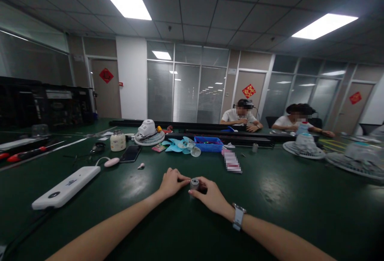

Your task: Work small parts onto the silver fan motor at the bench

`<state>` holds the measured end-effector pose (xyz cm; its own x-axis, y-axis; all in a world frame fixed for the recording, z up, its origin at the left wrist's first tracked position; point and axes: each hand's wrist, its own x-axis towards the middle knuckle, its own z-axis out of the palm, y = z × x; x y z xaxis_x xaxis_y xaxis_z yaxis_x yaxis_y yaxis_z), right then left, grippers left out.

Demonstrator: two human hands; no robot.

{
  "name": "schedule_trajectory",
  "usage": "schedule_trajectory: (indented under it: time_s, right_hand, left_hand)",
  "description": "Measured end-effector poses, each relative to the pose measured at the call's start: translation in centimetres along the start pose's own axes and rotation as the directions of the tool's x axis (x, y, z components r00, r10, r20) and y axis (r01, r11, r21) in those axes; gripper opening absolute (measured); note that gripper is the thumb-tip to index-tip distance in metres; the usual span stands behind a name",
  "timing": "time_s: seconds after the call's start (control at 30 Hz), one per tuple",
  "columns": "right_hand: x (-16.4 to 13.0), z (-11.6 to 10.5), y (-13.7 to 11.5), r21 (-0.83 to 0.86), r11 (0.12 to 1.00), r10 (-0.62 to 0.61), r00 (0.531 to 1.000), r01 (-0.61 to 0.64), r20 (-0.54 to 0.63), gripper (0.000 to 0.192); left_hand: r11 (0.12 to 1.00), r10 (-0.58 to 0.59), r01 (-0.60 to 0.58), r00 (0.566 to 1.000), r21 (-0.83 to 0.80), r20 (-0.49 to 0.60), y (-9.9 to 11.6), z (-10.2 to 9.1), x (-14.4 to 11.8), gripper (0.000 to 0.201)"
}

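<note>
A small grey metal cylinder [195, 185] stands upright on the green table in front of me, with dark openings in its top face. Wrapped round its right side are the thumb and fingers of my right hand [211, 196], with a watch on that wrist. From the left, my left hand [173, 183] reaches to the cylinder's upper edge. Its thumb and index fingertips are pinched together there, the other fingers bent. Whether anything tiny lies between those fingertips I cannot make out.
A white power strip [67, 187], pink earphone case [112, 162], phone [130, 153] and jar [118, 140] lie left. Ahead are a fan housing [147, 131], blue fan blades [177, 145], a blue bin [208, 144] and a pink item [232, 161]. Two people sit across the table.
</note>
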<state>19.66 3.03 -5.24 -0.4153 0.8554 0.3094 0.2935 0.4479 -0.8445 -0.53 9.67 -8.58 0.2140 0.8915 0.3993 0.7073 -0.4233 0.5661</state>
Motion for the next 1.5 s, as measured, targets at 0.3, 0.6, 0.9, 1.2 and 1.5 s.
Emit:
schedule_trajectory:
  time_s: [0.3,0.6,0.9,1.2,1.5]
  right_hand:
    - [3.2,-13.0,7.7,-0.385,0.906,-0.070,0.836,-0.175,-0.545,0.040]
    - [2.1,-23.7,15.0,-0.431,0.640,0.120,0.636,-0.636,-0.762,0.036]
    - [4.1,-11.0,7.3,-0.672,0.740,-0.252,0.918,-0.019,-0.305,0.039]
    - [5.6,0.1,3.8,-0.518,0.855,0.004,1.000,-0.010,-0.012,0.027]
    - [4.8,-16.8,7.4,-0.585,0.794,-0.257,0.778,-0.168,-0.573,0.041]
  left_hand:
    - [1.000,-0.010,0.010,1.000,0.002,-0.028,-1.0,-0.2,0.6,0.047]
    - [0.977,-0.132,0.111,0.986,-0.184,-0.105,-1.3,-0.2,0.4,0.038]
    - [0.936,-0.252,0.198,0.953,-0.290,-0.165,-0.6,-0.5,0.2,0.033]
    - [0.934,-0.224,0.169,0.964,-0.313,-0.146,-0.6,-0.5,-0.4,0.033]
    - [0.940,-0.215,0.173,0.969,-0.293,-0.118,-0.4,-0.7,-0.4,0.036]
